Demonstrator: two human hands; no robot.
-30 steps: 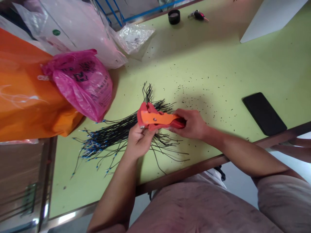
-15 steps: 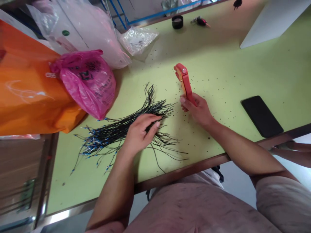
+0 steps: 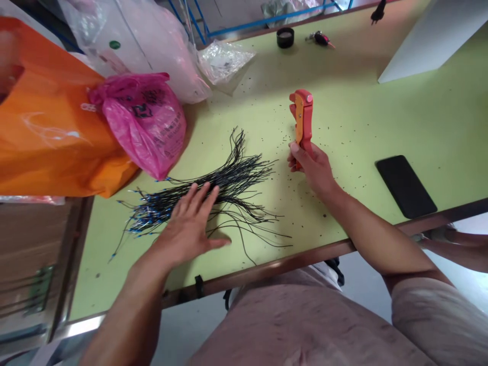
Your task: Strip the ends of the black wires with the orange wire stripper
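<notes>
A bundle of thin black wires (image 3: 236,178) lies spread across the green tabletop, with blue-and-silver ends (image 3: 148,213) gathered at the left. My left hand (image 3: 190,223) is over the near side of the bundle, fingers spread and thumb stretched out; whether the fingertips touch the wires I cannot tell. My right hand (image 3: 314,168) is closed around the handles of a red and orange wire stripper (image 3: 303,117). The tool stands upright above the table, its jaws at the top and nothing visible in them.
Tiny black scraps (image 3: 282,140) are scattered around the tool. A phone (image 3: 406,185) lies at the right. Pink (image 3: 152,122) and orange bags (image 3: 57,127) crowd the left. A black cap (image 3: 285,37), keys (image 3: 321,38) and a white panel (image 3: 423,46) are at the back.
My left hand has moved left and toward me along the wires, and its fingers have spread. The wire stripper has turned more upright in my right hand.
</notes>
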